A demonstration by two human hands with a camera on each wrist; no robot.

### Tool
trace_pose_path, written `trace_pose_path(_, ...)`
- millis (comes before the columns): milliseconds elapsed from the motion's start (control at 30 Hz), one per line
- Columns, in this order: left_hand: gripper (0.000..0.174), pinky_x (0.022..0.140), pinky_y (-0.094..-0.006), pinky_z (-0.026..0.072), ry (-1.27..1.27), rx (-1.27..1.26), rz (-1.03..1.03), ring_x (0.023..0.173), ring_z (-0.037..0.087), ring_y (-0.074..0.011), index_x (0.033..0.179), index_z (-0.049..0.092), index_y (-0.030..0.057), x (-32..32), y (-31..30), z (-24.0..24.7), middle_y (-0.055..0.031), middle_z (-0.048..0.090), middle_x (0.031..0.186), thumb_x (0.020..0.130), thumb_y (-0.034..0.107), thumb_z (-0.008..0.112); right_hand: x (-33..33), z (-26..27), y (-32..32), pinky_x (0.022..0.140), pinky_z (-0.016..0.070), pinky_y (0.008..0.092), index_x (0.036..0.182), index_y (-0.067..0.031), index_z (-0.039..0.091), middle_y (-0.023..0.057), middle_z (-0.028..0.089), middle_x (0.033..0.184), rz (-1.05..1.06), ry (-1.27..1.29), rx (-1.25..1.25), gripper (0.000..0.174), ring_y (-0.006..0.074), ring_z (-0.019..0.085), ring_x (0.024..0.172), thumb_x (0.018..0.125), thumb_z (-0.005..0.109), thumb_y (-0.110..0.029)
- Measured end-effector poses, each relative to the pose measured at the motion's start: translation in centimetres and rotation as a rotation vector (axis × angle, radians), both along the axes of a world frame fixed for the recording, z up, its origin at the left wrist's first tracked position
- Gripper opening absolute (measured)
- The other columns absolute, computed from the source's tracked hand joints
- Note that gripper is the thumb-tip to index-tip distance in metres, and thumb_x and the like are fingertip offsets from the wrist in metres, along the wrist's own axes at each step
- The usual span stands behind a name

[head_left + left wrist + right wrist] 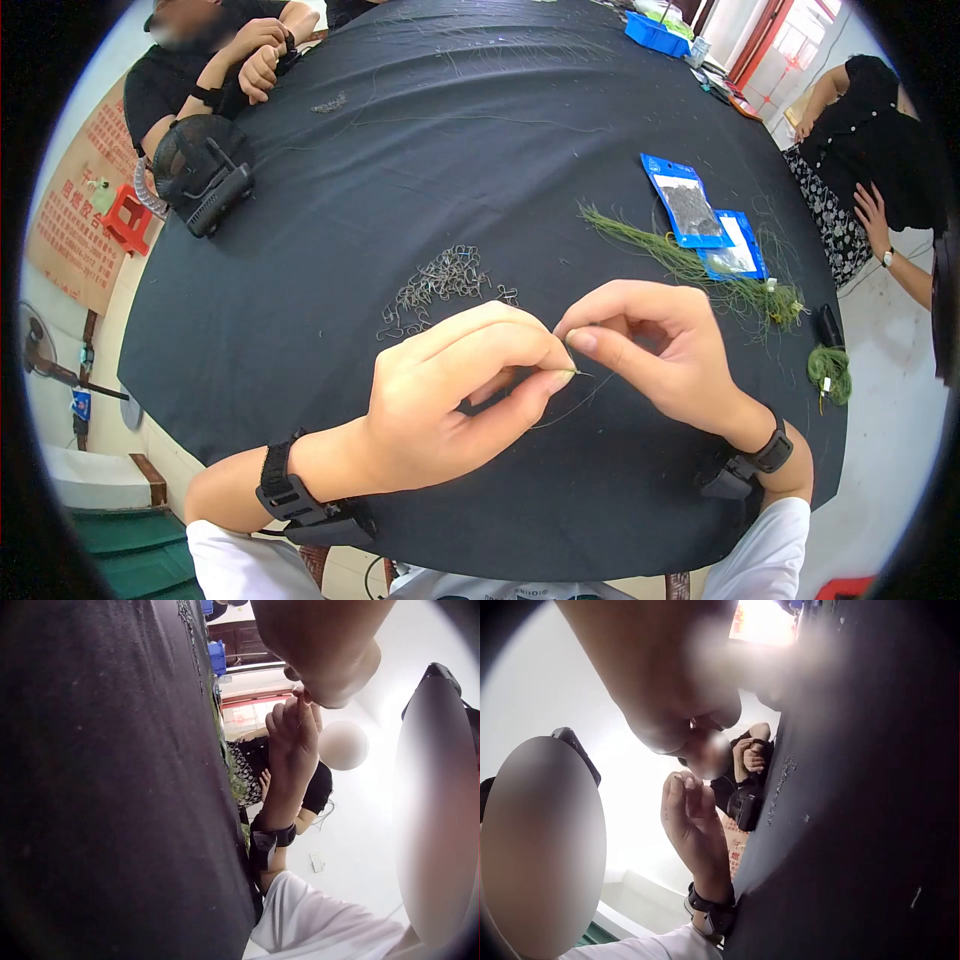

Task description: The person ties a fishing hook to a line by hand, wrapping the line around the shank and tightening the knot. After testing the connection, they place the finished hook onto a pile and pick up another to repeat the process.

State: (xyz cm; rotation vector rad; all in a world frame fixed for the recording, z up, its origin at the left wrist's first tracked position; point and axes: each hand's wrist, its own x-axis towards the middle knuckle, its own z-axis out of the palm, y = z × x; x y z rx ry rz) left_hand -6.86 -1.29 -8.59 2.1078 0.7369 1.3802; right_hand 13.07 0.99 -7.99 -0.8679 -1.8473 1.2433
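Both hands meet over the dark cloth near the front of the table. In the head view my left hand (425, 400) pinches a thin green line (584, 374) between thumb and forefinger, its short end sticking out past the fingertips. Close beside it, my right hand (690, 365) has thumb and forefinger together on the line; a fine strand curves below the hands. The fingertips hide any small piece between them. Just beyond the left hand lies a pile of small bent metal wire clips (445, 280).
A bundle of green line (650, 240) lies to the right with two blue packets (690, 200). A smaller green coil (829, 375) hangs near the right edge. A black fan (205, 170) stands at left. A blue tray (655, 34) stands far off; two other people are at the sides.
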Motion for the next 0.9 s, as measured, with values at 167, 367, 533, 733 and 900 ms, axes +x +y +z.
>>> trace_pose_path(167, 0.013, 0.047, -0.0182, 0.0318, -0.041, -0.027, 0.006, 0.054, 0.041, -0.0048, 0.084, 0.061, -0.0017, -0.1, 0.0, 0.0, -0.0101, 0.062, 0.082, 0.073, -0.009, 0.063, -0.4, -0.8, -0.3, 0.051, 0.032, 0.0165, 0.091, -0.0013, 0.066, -0.0054, 0.057, 0.072, 0.072, 0.072, -0.116, 0.009, -0.0013, 0.042, 0.059, 0.087, 0.061, -0.007)
trace_pose_path(367, 0.012, 0.047, -0.0182, 0.0332, -0.037, 0.013, 0.066, 0.055, 0.042, -0.0047, 0.084, 0.061, -0.0023, -0.2, 0.1, -0.4, -0.0106, 0.062, 0.084, 0.074, -0.009, 0.062, -1.0, -0.2, -1.2, 0.047, 0.0405, 0.0243, 0.087, -0.0021, 0.066, 0.0063, 0.062, 0.065, -0.028, -0.12, 0.351, 0.011, 0.01, 0.055, 0.053, 0.076, 0.066, -0.001)
trace_pose_path(533, 0.014, 0.046, -0.0186, 0.035, 0.034, 0.149, 0.125, 0.053, 0.043, -0.0051, 0.086, 0.061, -0.0021, -0.3, 0.4, -0.2, -0.01, 0.062, 0.082, 0.073, -0.008, 0.064, -1.5, -0.2, -1.5, 0.046, 0.0411, 0.0302, 0.082, -0.0033, 0.065, 0.0063, 0.054, 0.06, -0.063, -0.217, 0.704, 0.014, 0.0212, 0.053, 0.05, 0.068, 0.068, 0.0)
trace_pose_path(733, 0.017, 0.045, -0.0189, 0.0355, 0.071, 0.289, 0.199, 0.052, 0.043, -0.0058, 0.087, 0.061, -0.0019, -0.2, 0.4, -0.4, -0.0106, 0.062, 0.081, 0.072, -0.008, 0.065, -1.9, -0.5, -2.2, 0.043, 0.0395, 0.0278, 0.084, -0.0026, 0.064, 0.0018, 0.049, 0.06, -0.129, -0.33, 0.93, 0.019, 0.0163, 0.049, 0.049, 0.066, 0.067, -0.002)
trace_pose_path(900, 0.016, 0.05, -0.0227, 0.044, 0.083, 0.416, 0.228, 0.058, 0.055, -0.0143, 0.085, 0.061, -0.0023, 0.0, 0.8, -0.6, -0.0122, 0.061, 0.077, 0.071, -0.008, 0.067, -2.2, -0.2, -3.2, 0.044, 0.0401, 0.0254, 0.084, 0.001, 0.063, 0.0021, 0.05, 0.064, -0.132, -0.428, 1.062, 0.023, 0.0135, 0.049, 0.052, 0.063, 0.064, -0.006)
